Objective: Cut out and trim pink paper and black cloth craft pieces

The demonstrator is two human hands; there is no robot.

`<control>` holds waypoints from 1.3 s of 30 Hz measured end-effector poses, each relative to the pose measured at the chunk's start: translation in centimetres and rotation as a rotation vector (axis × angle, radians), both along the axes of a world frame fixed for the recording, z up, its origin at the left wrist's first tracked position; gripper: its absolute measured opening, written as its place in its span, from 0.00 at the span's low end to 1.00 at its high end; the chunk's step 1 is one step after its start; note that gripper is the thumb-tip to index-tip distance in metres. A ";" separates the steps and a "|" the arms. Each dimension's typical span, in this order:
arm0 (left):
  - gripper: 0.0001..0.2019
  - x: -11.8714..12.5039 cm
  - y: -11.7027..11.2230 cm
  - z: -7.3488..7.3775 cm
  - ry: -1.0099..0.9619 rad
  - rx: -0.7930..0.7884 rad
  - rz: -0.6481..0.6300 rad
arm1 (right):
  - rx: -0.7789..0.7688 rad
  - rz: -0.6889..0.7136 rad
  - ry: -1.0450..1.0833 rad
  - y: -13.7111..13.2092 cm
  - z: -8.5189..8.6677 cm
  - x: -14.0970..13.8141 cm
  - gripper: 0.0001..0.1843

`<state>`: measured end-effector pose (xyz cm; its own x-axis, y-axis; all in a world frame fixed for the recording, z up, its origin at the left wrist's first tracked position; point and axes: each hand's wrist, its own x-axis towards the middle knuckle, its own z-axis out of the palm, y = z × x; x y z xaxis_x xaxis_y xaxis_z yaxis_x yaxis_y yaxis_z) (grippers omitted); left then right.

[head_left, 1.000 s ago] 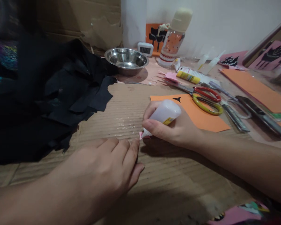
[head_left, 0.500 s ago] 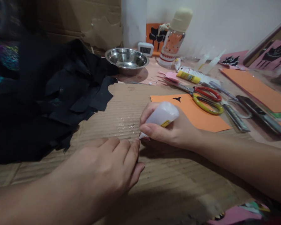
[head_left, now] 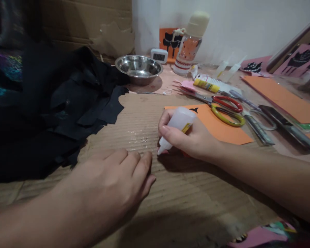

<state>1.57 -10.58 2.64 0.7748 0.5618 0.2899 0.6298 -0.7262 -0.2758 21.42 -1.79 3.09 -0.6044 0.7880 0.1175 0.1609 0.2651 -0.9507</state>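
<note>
My right hand (head_left: 186, 136) is wrapped round a translucent white glue bottle (head_left: 181, 119) with a yellow label, tilted with its nozzle pointing down and left. The tip is close to the cardboard (head_left: 175, 199), beside a small pinkish scrap partly hidden under the hand. To the left, my left hand (head_left: 124, 175) rests low over the cardboard, fingers curled together and the thumb tucked beneath; whatever they pinch is hidden. Wet-looking glue spots lie just beyond its fingers. Behind my right hand lies an orange paper sheet (head_left: 229, 135) with a small black cut-out (head_left: 194, 110) on it.
Black sheets (head_left: 54, 113) are heaped at the left. A steel bowl (head_left: 138, 67), a small digital timer (head_left: 159, 55) and a water bottle (head_left: 189, 44) stand at the back. Scissors (head_left: 228, 115), a yellow glue tube (head_left: 206, 85) and a dark cutter (head_left: 289, 127) lie at the right.
My right hand has drawn the glue bottle slightly right, so its nozzle is now apart from my left fingertips. My left hand has shifted a little to the left.
</note>
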 end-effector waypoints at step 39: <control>0.17 -0.8 1.3 0.8 0.055 -0.214 -0.048 | 0.230 0.036 -0.008 -0.7 0.4 0.2 0.12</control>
<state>0.76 -9.28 3.42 0.8133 0.5684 0.1248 0.5816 -0.8003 -0.1454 21.64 -2.44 3.48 -0.6335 0.7187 0.2864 0.1547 0.4804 -0.8633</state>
